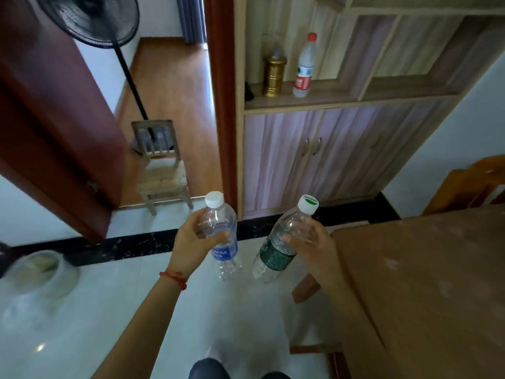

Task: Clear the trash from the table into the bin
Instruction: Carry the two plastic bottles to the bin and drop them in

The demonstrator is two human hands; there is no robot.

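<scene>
My left hand [195, 243] grips an empty clear plastic bottle with a blue label [222, 236] and a white cap, held upright over the white floor. My right hand [311, 246] holds a second clear bottle with a dark green label [281, 242] and a green-and-white cap, tilted slightly right. The two bottles are side by side, a little apart. The brown wooden table [426, 283] lies to my right. On the floor at the far left stands a white bin lined with a clear bag [41, 274], some light trash inside.
A wooden cabinet [328, 149] stands ahead with a red-capped bottle [304, 67] and a gold container [274, 75] on its shelf. An open dark red door [54, 119], a standing fan [93, 20] and a small wooden chair [161, 170] are at the left. A chair [470, 184] is behind the table.
</scene>
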